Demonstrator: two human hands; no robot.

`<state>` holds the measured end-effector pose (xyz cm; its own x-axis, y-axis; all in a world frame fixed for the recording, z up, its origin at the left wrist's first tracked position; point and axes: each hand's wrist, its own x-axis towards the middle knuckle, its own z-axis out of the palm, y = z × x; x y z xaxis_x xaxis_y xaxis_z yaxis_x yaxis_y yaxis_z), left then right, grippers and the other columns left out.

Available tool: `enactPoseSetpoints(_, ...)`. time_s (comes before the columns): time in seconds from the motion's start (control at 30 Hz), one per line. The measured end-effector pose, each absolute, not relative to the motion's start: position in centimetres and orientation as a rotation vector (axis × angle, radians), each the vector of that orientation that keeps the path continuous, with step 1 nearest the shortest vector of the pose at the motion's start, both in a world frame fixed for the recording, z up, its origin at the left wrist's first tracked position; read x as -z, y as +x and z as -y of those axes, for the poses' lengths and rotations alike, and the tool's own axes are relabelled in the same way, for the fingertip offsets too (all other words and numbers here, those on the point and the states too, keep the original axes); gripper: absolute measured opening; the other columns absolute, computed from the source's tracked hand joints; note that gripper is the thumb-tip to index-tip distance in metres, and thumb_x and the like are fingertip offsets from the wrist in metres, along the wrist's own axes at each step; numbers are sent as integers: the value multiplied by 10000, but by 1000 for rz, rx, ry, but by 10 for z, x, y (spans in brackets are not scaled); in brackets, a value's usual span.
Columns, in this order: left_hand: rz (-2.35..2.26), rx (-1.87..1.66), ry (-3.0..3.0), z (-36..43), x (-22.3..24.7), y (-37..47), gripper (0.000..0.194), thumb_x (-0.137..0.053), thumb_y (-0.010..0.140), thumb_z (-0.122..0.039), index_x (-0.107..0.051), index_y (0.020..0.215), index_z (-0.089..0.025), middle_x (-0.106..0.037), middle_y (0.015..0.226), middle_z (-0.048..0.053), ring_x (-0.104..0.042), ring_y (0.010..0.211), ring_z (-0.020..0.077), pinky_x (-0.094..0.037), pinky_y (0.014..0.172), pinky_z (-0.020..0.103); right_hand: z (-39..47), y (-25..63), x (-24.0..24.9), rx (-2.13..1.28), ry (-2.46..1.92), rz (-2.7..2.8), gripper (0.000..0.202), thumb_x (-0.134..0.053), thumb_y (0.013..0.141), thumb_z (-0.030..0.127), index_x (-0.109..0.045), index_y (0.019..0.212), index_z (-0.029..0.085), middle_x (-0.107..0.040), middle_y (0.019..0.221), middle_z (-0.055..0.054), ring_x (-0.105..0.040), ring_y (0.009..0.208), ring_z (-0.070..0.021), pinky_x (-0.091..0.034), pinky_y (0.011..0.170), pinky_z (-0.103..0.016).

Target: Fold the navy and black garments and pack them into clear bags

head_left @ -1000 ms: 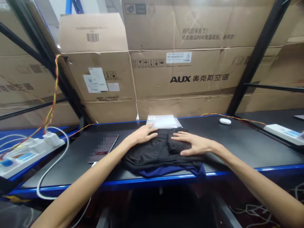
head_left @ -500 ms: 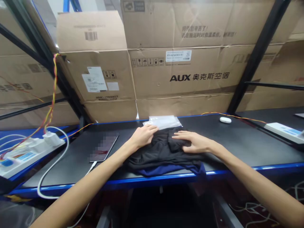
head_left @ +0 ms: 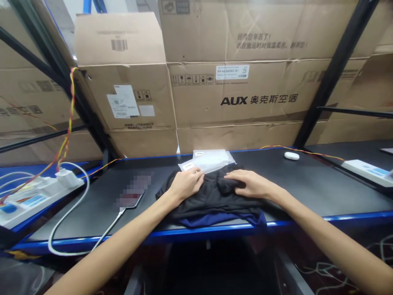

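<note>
A crumpled black garment (head_left: 211, 200) lies near the table's front edge, with dark blue cloth (head_left: 208, 220) showing under its front. My left hand (head_left: 188, 185) is closed on the garment's upper left part, its fingertips at the lower edge of a clear plastic bag (head_left: 211, 164). On the right side, my right hand (head_left: 250, 184) has its fingers bent around a bunched fold of the same garment, the thumb lower down. The plastic bags with small white labels lie flat behind the garment, partly covered by it. What lies under my fingertips is hidden.
Left of the garment lies a phone (head_left: 133, 194), its white cable (head_left: 107, 233) plugged in. White power strips (head_left: 39, 194) sit at the left and right (head_left: 367, 170). A white earbud case (head_left: 291, 156) lies at the back right. Large cardboard boxes (head_left: 196, 102) stand behind the table.
My left hand has moved slightly down and its fingers have curled in. The front plastic bag has slid left and shows more. My right fingers are more bent around the black garment.
</note>
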<state>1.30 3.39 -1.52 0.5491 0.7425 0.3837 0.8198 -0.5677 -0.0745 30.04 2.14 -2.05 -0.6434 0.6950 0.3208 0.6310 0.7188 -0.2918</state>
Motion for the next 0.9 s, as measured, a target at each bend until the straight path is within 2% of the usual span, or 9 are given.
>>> enactPoseSetpoints(0.13,1478,490,-2437,-35,16,14,477,-347,1014,-423,-754,906,-199,-725,1059,73,-685,866,216,-483,661,284,-21,298,20,-166,-1050,2487,494,-606,761,197,-658,1247,273,-704,1225,-47,-657,1114,-271,-490,994,-416)
enactPoseSetpoints(0.23,1544,481,-2410,-36,17,14,454,-377,1005,-412,-756,873,-200,-731,1037,74,-686,869,230,-483,675,300,-19,299,19,-143,-1041,2440,463,-598,771,208,-667,1226,262,-727,1172,-40,-682,1056,-264,-515,952,-401)
enactPoseSetpoints(0.43,1548,564,-2463,-37,19,16,267,-515,953,-363,-721,1073,-242,-694,1183,45,-684,964,232,-514,723,293,-9,286,12,-118,-947,2312,473,-595,785,227,-649,1252,269,-726,1172,-37,-683,1056,-258,-519,953,-401)
enactPoseSetpoints(0.53,1501,626,-2518,-38,21,16,286,-559,932,-347,-686,1160,-232,-658,1254,49,-675,1016,232,-537,796,295,-6,271,9,-125,-848,2362,494,-601,785,217,-636,1274,277,-701,1228,-41,-655,1119,-260,-498,994,-407)
enactPoseSetpoints(0.63,1421,690,-2592,-41,23,15,321,-569,907,-241,-656,1214,-219,-638,1287,52,-655,1077,222,-538,885,291,-10,258,9,-154,-758,2474,532,-622,749,182,-643,1278,237,-677,1267,-72,-623,1172,-269,-469,1038,-408)
enactPoseSetpoints(0.77,1257,813,-2692,-44,27,13,390,-560,842,-102,-663,1198,-220,-648,1266,45,-650,1089,206,-539,910,275,-21,254,11,-271,-696,2629,628,-628,738,173,-583,1364,201,-603,1377,-91,-483,1333,-283,-383,1122,-451)
enactPoseSetpoints(0.9,1110,987,-2800,-48,31,11,379,-545,831,-72,-686,1149,-223,-683,1173,39,-672,1006,190,-559,864,269,-30,259,15,-460,-754,2692,660,-622,830,264,-458,1470,265,-467,1513,-26,-237,1478,-293,-266,1185,-505)
